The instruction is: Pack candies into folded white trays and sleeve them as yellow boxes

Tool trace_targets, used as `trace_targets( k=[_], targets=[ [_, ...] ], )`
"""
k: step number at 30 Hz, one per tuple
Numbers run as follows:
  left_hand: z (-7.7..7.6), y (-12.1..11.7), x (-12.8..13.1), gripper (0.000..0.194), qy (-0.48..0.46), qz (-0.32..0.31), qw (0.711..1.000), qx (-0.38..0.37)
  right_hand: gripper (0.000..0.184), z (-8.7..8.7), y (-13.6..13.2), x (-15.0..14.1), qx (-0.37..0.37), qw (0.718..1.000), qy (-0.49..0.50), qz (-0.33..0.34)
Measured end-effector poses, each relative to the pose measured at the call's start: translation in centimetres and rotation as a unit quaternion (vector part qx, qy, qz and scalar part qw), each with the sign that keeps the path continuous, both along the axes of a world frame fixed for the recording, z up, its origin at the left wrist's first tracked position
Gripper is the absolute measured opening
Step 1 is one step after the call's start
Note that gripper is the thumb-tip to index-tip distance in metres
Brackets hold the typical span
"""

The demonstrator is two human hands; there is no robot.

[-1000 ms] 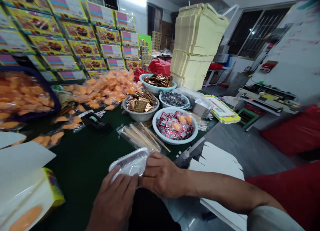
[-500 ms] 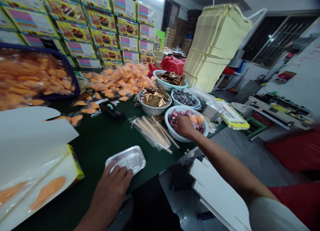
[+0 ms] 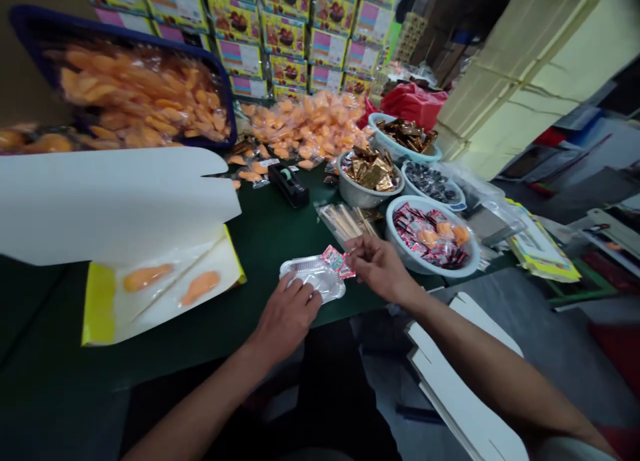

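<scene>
Foil tray [image 3: 323,279]: on the green table [image 3: 260,241], between both hands.
Left hand [image 3: 289,313]: half-curled, fingers touching the tray's near rim; cannot tell whether gripping.
Right hand [image 3: 381,268]: fingertips pinched together on pink sachets [image 3: 335,260] at the tray's right end.

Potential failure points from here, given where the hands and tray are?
Possibly: the pink sachets, held by the right hand at the corner of the foil tray, could slip off outside it. The left hand might dent the tray if it presses hard. The tray sits near the table's front edge, so a bump could knock it off.
</scene>
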State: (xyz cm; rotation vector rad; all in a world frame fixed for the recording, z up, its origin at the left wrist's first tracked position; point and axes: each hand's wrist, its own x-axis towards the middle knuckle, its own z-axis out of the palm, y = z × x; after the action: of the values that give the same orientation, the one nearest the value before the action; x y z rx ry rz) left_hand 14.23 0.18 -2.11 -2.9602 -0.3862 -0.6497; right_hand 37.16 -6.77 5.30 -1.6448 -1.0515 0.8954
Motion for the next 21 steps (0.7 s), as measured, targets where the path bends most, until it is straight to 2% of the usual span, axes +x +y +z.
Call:
trace_targets(
  k=[4,7,11,14,16,18,20,21],
  targets=[
    [0.0,-0.4,-0.2,0.013,-0.011,0.001,1.0,0.004,0.029,-2.7,1.2,-1.9,-0.072,0.996,-0.043,0.002],
    [0.0,-0.4,-0.1,0.015,-0.023,0.017,1.0,0.004,0.021,-3.7,1.2,-1.8,-0.1,0.992,-0.08,0.01],
    [0.6,0.2,0.2,0.023,0.035,-0.016,0.999,-0.031,0.021,-3.5,0.8,-2.2,-0.132,0.988,-0.085,0.016],
    [1.0,0.6,0.2,0.025,0.077,-0.033,0.995,-0.059,0.024,-2.1,-0.3,-1.5,-0.122,0.992,-0.042,0.011],
    [0.6,0.7,0.1,0.027,0.07,-0.034,0.995,-0.055,0.028,-0.7,-1.2,0.8,-0.069,0.997,-0.046,-0.009],
    [-0.4,1.0,0.0,0.031,0.046,-0.033,0.998,-0.028,0.031,1.0,-2.1,4.8,-0.007,0.991,-0.114,-0.071],
    [-1.6,1.2,0.2,0.035,0.031,-0.032,0.999,-0.002,0.034,2.5,-2.8,9.9,0.015,0.963,-0.215,-0.163],
    [-2.0,1.3,0.2,0.036,0.03,-0.034,0.999,0.004,0.035,3.1,-3.1,12.6,0.004,0.944,-0.256,-0.206]
  ],
)
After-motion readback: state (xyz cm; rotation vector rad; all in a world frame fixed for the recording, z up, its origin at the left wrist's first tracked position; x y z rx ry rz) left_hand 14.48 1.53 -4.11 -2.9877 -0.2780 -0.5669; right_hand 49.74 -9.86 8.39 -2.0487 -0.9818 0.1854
